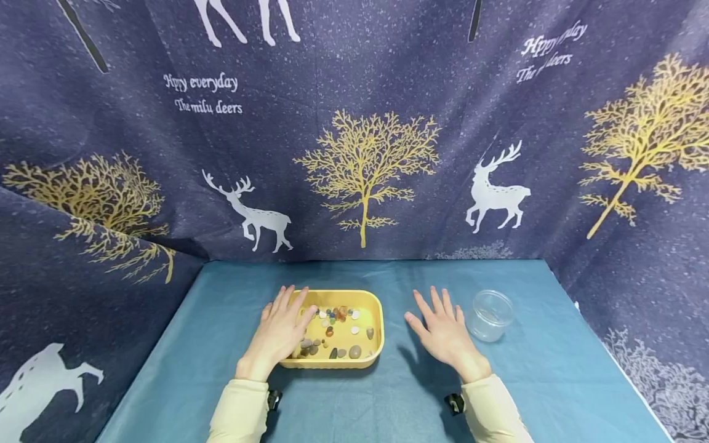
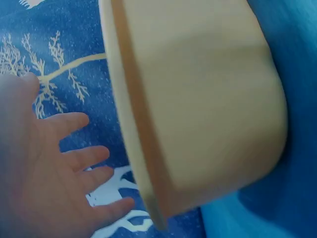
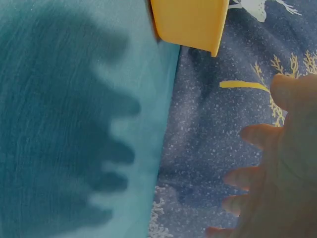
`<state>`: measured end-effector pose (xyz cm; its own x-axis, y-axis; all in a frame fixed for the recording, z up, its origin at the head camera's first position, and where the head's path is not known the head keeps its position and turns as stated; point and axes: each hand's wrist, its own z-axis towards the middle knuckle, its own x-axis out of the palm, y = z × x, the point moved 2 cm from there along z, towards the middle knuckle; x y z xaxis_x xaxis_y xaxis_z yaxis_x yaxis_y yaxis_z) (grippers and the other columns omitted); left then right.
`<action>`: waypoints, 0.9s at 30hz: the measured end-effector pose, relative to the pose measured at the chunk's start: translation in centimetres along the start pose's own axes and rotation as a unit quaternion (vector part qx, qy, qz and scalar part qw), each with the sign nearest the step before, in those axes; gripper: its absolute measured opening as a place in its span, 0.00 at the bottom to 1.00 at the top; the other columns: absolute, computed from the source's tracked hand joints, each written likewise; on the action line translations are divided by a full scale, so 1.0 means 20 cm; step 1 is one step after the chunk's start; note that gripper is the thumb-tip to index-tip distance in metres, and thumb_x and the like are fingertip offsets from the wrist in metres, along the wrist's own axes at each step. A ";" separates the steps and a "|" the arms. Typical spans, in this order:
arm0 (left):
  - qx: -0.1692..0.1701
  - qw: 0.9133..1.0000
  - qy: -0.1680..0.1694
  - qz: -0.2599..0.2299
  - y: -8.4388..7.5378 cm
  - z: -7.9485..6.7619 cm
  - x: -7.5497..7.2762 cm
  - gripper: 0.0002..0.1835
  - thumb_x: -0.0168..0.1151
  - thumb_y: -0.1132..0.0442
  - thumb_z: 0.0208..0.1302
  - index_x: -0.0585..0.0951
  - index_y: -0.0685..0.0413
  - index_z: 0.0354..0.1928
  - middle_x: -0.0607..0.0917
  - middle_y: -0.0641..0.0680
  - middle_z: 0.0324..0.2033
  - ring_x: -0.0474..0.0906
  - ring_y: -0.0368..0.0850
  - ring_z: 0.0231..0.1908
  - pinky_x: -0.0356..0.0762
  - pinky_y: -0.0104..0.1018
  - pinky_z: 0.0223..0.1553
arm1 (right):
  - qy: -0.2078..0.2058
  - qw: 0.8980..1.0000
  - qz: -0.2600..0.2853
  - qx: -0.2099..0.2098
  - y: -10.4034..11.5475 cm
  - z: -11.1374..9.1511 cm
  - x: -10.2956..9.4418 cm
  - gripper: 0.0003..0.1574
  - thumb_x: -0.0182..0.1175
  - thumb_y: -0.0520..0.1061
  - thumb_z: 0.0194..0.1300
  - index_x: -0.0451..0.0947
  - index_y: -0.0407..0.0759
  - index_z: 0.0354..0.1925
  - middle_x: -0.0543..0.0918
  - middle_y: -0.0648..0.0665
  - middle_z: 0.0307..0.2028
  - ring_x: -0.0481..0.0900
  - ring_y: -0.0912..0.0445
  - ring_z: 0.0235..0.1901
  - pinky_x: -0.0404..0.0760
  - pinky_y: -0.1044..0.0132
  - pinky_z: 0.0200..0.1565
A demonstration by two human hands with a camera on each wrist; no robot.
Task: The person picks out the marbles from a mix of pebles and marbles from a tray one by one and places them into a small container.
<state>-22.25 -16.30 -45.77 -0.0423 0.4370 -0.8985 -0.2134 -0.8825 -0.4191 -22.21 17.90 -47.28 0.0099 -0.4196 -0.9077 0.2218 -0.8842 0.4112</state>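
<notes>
The left hand [image 1: 279, 329] hovers palm down over the left end of the yellow tray [image 1: 382, 329], its fingers straight and slightly spread; the left wrist view shows it above the rim, with a gap between fingertips and tray. The stones [image 1: 355, 351] lie on the tray floor, mostly to the right of this hand, small coloured ones in the far half and larger grey ones along the near side; the hand hides the tray's left end. The right hand [image 1: 445, 335], fingers spread wide, hangs over the bench [image 1: 399, 406] to the right of the tray and well apart from it, casting a shadow below. The clear jar [image 1: 490, 315] stands on the bench just beside this hand, on its right.
</notes>
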 end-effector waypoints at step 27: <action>-0.086 0.987 -0.108 -0.084 0.38 -0.02 0.04 0.25 0.51 0.48 0.74 0.73 0.53 0.65 0.77 0.62 0.57 0.77 0.62 0.51 0.71 0.60 0.49 | -0.006 0.983 0.091 -0.159 0.14 0.17 0.07 0.25 0.53 0.54 0.74 0.73 0.45 0.63 0.67 0.34 0.66 0.62 0.40 0.67 0.60 0.35 0.60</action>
<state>-23.49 -22.64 -49.71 -0.2307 0.5901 -0.7737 -0.0670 -0.8029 -0.5923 -24.94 14.05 -47.11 0.0667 -0.5683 -0.8201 0.5105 -0.6868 0.5174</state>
